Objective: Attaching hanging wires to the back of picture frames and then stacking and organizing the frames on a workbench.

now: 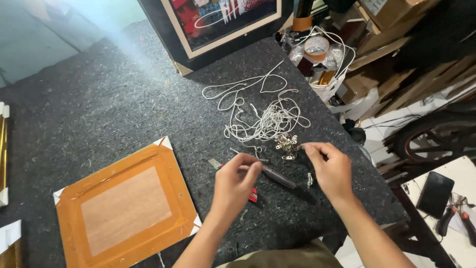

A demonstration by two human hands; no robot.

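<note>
My left hand [237,182] hovers over the grey felt table [99,109], fingers pinched on a short piece of white string [248,149]. My right hand [329,167] is beside it, fingertips pinched at the edge of a small pile of metal hangers [286,144]; what it pinches is too small to tell. A dark-handled tool [279,177] lies between the hands, and a red-handled cutter [253,194] pokes out under my left hand. A tangle of white cord [267,119] lies just beyond the hangers.
A picture frame lies face down, taped in brown [126,203], at the front left. A black-framed picture [218,25] leans at the back. A white bucket with tape rolls [325,59] stands past the right edge. A phone [435,193] rests on a white surface at right.
</note>
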